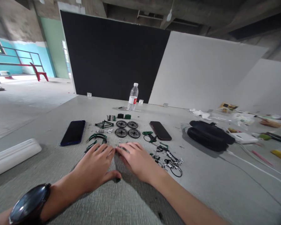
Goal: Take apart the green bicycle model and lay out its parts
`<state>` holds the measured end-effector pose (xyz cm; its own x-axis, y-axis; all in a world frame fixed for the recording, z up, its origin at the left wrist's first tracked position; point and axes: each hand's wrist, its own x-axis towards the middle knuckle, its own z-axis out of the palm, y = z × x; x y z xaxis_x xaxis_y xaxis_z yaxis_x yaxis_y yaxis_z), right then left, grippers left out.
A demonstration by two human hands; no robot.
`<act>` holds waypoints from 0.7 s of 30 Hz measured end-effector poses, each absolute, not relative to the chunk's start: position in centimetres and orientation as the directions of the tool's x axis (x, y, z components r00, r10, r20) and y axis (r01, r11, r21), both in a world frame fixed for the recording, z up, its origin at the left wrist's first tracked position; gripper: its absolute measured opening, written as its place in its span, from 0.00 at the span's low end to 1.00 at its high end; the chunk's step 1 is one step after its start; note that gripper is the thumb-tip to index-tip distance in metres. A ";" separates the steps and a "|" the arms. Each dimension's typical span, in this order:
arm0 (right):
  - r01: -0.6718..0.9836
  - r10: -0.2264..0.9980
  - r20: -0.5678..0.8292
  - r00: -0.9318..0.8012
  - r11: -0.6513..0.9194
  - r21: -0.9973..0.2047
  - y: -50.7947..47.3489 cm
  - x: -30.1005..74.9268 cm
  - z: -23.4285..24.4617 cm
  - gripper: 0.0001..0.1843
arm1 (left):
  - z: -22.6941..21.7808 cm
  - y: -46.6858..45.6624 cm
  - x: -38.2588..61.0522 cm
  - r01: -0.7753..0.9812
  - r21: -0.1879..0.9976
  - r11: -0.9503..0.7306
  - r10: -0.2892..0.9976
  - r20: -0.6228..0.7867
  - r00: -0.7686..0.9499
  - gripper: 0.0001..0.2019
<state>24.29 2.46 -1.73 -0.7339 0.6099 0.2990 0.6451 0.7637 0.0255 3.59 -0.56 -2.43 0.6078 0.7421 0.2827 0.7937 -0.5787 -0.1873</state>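
Resting palm-down on the tabletop (201, 184), L hand (95, 167) is sticking its thumb out wide, R hand (138, 161) is lying loosely flat, fingertips nearly meeting, no grip showing. Four wheels (121, 132) are sitting just beyond, frame (104, 124) lying left, small pcs (174, 162) right; prob. early stage, laying-out looking done, nothing looking joined.

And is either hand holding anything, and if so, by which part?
No hold is visible: the left hand and right hand are palm down, but their undersides are hidden, so a small piece underneath can't be excluded.
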 end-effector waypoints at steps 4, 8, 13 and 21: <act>0.648 0.614 0.297 -0.731 0.762 0.019 2.5 24.2 -1.8 0.19 | -2.6 -0.6 3.5 0.795 -0.165 -0.583 0.734 0.313 0.603 0.35; 0.643 0.608 0.291 -0.739 0.765 0.034 2.5 24.2 -1.9 0.21 | -2.4 -0.7 3.5 0.793 -0.155 -0.589 0.735 0.304 0.606 0.33; 0.645 0.611 0.280 -0.741 0.763 0.041 2.4 24.0 -1.7 0.20 | -2.2 -0.7 3.6 0.791 -0.191 -0.581 0.740 0.279 0.612 0.34; 0.649 0.615 0.285 -0.735 0.760 0.036 2.4 23.8 -1.4 0.19 | -1.7 -0.8 3.6 0.782 -0.234 -0.578 0.734 0.270 0.623 0.34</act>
